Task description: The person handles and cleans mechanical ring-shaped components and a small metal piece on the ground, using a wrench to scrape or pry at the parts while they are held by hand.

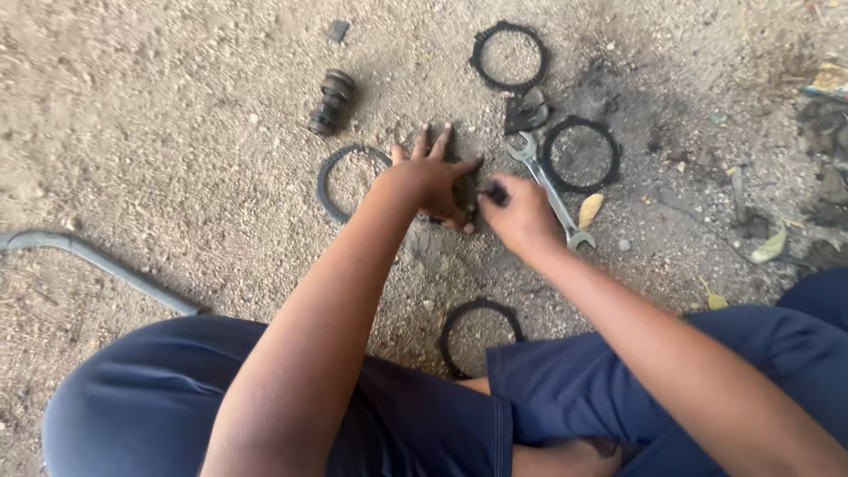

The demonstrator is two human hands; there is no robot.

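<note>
The left hand [428, 177] lies spread, fingers splayed, pressing a dark part [464, 190] on the sandy ground — the right hand [521, 212] pinches a small black piece [495, 192] against that part. Just right of the part lies a wrench [549, 190]; a toothed ring [349, 181] lies left, another ring [580, 155] beyond the wrench.

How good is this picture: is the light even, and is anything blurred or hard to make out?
Head view: soft, even daylight, no glare and only faint shadows. The rings and wrench on the dirt are fairly sharp. The right hand looks slightly smeared, and the small dark part it pinches is too blurred to identify. The left hand covers what lies under it.
</note>
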